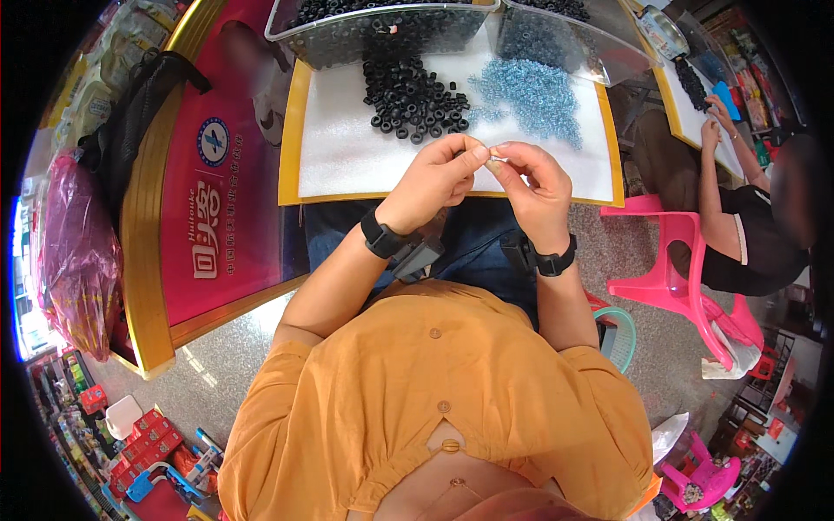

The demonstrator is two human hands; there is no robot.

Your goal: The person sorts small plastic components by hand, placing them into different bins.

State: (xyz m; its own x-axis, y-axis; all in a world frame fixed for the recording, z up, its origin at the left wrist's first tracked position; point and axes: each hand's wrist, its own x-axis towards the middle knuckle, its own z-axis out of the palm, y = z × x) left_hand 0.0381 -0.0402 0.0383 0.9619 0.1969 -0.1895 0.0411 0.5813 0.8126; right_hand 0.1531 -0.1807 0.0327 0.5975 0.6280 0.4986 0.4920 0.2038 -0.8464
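Observation:
My left hand (444,177) and my right hand (535,185) meet fingertip to fingertip over the near edge of a white-topped board (339,165) with a yellow rim. Pinched between both hands is something small, pale and bluish, too small to make out. Just beyond my left hand lies a loose heap of short black ring-shaped pieces (408,100). Past my right hand spreads a pile of small, clear blue pieces (534,95). Both my wrists wear black straps with a small dark box.
Two clear plastic bins (382,43) of black pieces stand at the board's far side. On the right, another person (738,200) works at a similar board. A pink plastic chair (669,252) and a green basket (618,339) are on the floor. A red-sided counter (217,182) runs along my left.

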